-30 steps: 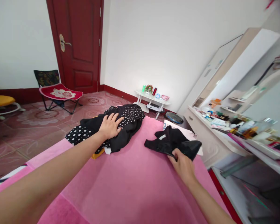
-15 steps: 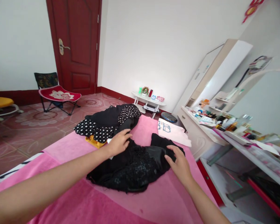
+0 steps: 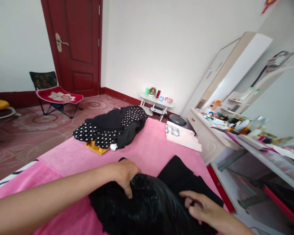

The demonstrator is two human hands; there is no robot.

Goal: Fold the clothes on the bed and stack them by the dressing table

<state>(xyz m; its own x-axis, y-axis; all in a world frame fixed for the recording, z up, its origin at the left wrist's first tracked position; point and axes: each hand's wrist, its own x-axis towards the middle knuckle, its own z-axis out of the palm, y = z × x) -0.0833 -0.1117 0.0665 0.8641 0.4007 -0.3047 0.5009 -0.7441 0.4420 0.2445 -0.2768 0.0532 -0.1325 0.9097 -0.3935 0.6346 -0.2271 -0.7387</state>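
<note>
A black garment (image 3: 147, 205) with a shiny panel and a textured, lacy part lies in front of me on the pink bedspread (image 3: 147, 156). My left hand (image 3: 127, 174) is closed on its upper edge, the thumb on the near side and the other fingers hidden behind the cloth. Over the garment's right side is my right hand (image 3: 198, 205), its index finger stretched out and the thumb apart from it. Matte black cloth (image 3: 181, 173) spreads flat beyond the right hand; whether it belongs to the same garment I cannot tell.
A heap of black and polka-dot clothes (image 3: 112, 127) lies at the bed's far left, with yellow cloth (image 3: 96, 148) under it. A folded pale pink shirt (image 3: 183, 138) is at the far right. Beside the bed stands a cluttered dressing table (image 3: 215, 133); a folding chair (image 3: 58, 96) stands beyond.
The black garment has come nearer to me, and its right part is spread out more. My left hand has closed on its upper edge; both hands have moved lower in view.
</note>
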